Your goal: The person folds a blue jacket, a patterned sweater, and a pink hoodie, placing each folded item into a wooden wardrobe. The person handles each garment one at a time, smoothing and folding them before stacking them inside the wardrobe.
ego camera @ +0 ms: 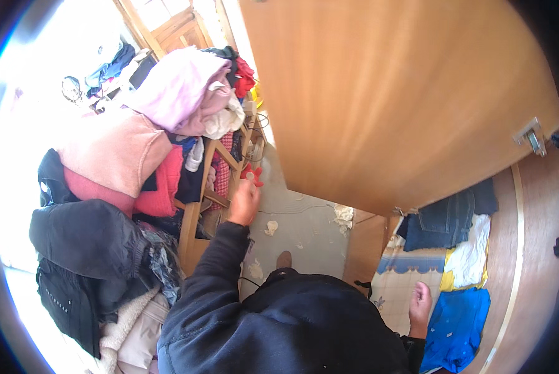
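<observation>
My left hand point(245, 203) reaches out over the side of a wooden rack point(193, 233), its fingers curled. Right at its fingertips is a red petal-shaped item point(256, 176) with a pale round middle; whether I grip it or only reach past it cannot be told. My right hand point(419, 301) hangs in front of a wardrobe compartment with nothing in it. Beside that hand lies a folded blue garment point(457, 329). Farther along are a white cloth point(469, 255) on something yellow and folded dark jeans point(440, 219). A patterned liner point(391, 290) covers the compartment's base.
A wooden wardrobe door point(391, 93) with a metal hinge point(532, 135) stands swung out ahead. Clothes are heaped at left: a pink blanket point(181, 89), a peach fleece point(116, 149), a black jacket point(88, 238). Crumpled scraps point(271, 228) lie on the grey floor point(307, 233).
</observation>
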